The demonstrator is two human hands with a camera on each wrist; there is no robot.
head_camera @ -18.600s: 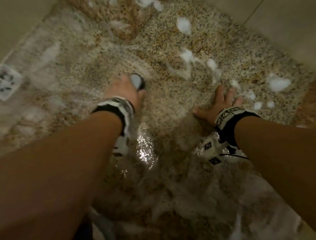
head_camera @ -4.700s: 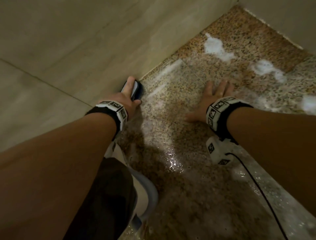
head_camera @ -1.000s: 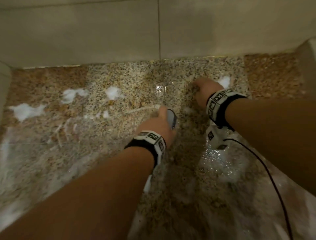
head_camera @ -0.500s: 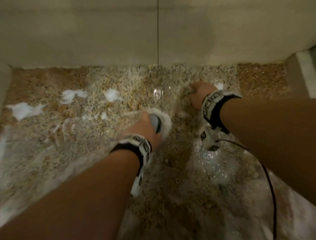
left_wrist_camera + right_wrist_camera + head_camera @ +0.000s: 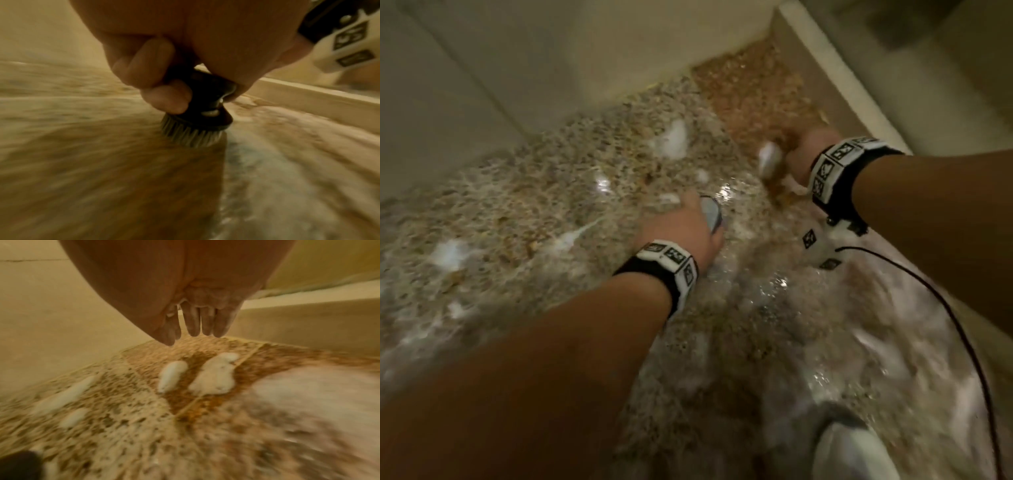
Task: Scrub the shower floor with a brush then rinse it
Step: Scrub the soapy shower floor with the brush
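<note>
The left hand [image 5: 185,48] curls round the brush [image 5: 197,120], bristles down on the wet speckled shower floor [image 5: 551,205]. At two o'clock the right hand [image 5: 197,318] hangs with straight fingers above foam patches [image 5: 213,376].

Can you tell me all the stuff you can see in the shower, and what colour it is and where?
brush: one, black top with pale bristles, bristles down on the floor, in the left hand's grip
shower floor: one, speckled tan and brown stone, wet and shiny
foam blobs: several, white, scattered on the floor, two big ones below the right hand
wall tiles: pale beige, at the far edge of the floor
raised ledge: one, cream, along the floor's right side
cable: one, black, running from the right wrist
wristbands: two, black and white, one per wrist
left hand: holds the brush
right hand: soapy, fingers straight, holds nothing
</note>
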